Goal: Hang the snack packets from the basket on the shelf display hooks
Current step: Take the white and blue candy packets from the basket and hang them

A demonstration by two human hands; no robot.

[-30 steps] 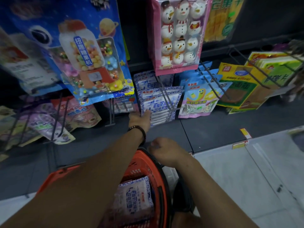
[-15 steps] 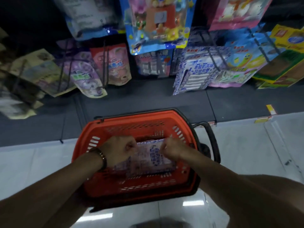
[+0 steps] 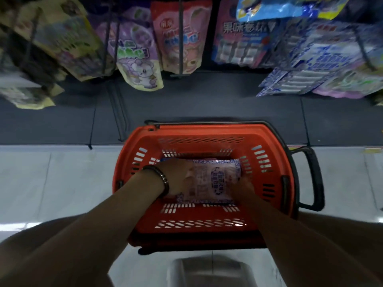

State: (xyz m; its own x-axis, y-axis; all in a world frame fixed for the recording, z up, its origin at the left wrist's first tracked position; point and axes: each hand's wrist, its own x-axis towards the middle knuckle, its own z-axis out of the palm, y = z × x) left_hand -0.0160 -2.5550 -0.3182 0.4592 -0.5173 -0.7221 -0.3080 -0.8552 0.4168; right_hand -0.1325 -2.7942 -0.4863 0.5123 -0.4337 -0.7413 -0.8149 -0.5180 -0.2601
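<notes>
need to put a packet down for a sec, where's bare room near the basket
Bare: the dark shelf base between the basket and the hanging packets, and the white floor tiles left of the basket. Crowded: inside the basket, where the left hand and right hand hold the packet.

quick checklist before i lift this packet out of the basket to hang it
1. Left hand holds the blue-white packet by its left edge: ok.
2. Right hand grip at the packet's lower right corner: cannot tell, too dim.
3. Packet clear of the orange basket: not ok, it lies inside.
4. Matching hung packets located, upper right: ok.
5. Room on their hook: cannot tell, blurred.
</notes>
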